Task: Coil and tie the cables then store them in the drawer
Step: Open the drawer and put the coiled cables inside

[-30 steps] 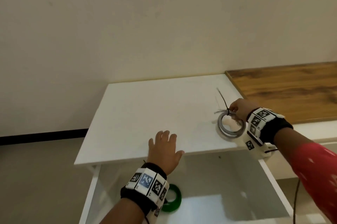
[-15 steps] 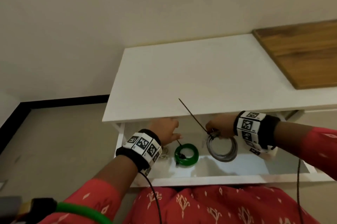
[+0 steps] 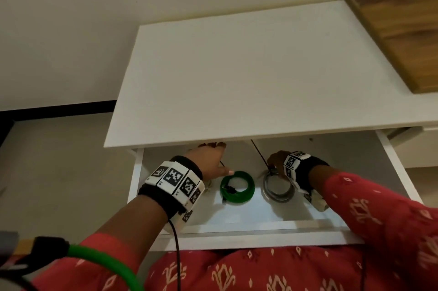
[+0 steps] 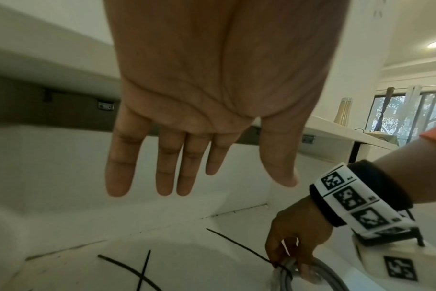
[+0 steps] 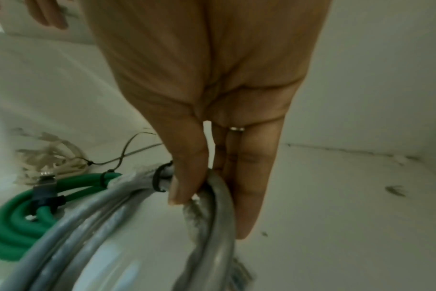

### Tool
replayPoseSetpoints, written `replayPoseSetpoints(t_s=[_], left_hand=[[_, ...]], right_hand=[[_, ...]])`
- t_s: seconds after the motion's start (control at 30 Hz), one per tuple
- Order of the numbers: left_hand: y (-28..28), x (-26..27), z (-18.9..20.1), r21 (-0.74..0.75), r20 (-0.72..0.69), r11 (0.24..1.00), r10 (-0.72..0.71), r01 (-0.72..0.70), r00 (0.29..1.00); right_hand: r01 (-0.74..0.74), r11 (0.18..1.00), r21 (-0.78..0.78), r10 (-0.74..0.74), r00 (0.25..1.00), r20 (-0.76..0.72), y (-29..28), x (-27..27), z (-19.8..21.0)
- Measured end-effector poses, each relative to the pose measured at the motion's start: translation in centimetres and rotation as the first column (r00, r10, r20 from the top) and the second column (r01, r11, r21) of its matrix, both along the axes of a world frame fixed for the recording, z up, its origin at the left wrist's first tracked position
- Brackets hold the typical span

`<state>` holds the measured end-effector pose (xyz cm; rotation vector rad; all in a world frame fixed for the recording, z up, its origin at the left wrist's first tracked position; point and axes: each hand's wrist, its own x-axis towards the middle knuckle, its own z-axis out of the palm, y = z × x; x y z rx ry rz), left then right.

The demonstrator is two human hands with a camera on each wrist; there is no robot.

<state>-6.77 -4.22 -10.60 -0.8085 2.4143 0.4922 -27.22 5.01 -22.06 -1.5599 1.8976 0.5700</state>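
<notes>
Where table hides, beige coil [image 5: 50, 159].

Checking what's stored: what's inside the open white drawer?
Green coiled cable, grey coiled cable held by the right hand, beige cable bundle. The white tabletop hides the drawer's back.

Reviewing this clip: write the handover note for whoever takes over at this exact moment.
Left hand: open, fingers straight, holding nothing, inside the open drawer.
Right hand: pinching the grey coil near its black tie, low in the drawer.
Green coil: tied, lying in the drawer left of the grey one. A pale coil lies beyond it.
Done: these coils tied and in the drawer.
Left: release the grey coil, withdraw both hands.
</notes>
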Motion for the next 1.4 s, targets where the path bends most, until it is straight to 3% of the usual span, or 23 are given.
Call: replayPoseSetpoints(t_s=[0.17,0.33,0.43,0.63,0.77,0.87,0.97,1.13,1.23,1.4], left_hand=[[0.3,0.1,-0.5,0.013,0.047,1.000,0.024,-0.025,0.999],[0.4,0.3,1.0,0.027,0.064,0.999,0.021,-0.023,0.998],[0.8,0.6,2.6,0.040,0.074,0.999,0.010,-0.013,0.997],[3.0,2.1,6.7,0.015,0.000,0.998,0.064,-0.064,0.998],[4.5,4.2,8.5,-0.014,-0.126,0.992,0.126,-0.129,0.984],[6.0,6.5,8.5,-0.046,-0.271,0.981,0.167,-0.186,0.948],[7.5,8.4,7.6,-0.031,-0.336,0.974,0.201,-0.224,0.920],[10.1,10.6,5.8,0.016,-0.287,0.973,0.227,-0.232,0.931],[11.6,11.7,4.7,-0.012,-0.240,0.978,0.200,-0.209,0.950],[12.1,12.3,3.7,-0.078,-0.324,0.966,0.210,-0.247,0.923]], right_hand=[[0.048,0.998,0.047,-0.045,0.997,-0.056,0.3,-0.9,-1.8],[0.032,0.999,0.028,-0.030,0.997,-0.065,0.4,-1.4,0.5],[-0.020,0.999,0.041,0.020,1.000,0.006,0.3,-1.1,1.7],[0.001,0.999,0.037,-0.004,0.997,0.079,1.5,2.5,11.4],[0.080,0.990,-0.116,-0.068,0.993,0.101,4.3,4.1,17.4],[0.166,0.968,-0.188,-0.142,0.980,0.137,7.2,5.0,19.1],[0.201,0.960,-0.194,-0.176,0.975,0.139,9.9,6.2,19.0],[0.061,0.993,-0.099,-0.051,0.994,0.100,13.7,7.4,18.3],[0.104,0.981,-0.161,-0.077,0.983,0.165,15.5,7.0,17.6],[0.128,0.947,-0.296,-0.090,0.986,0.138,16.7,6.4,15.0]])
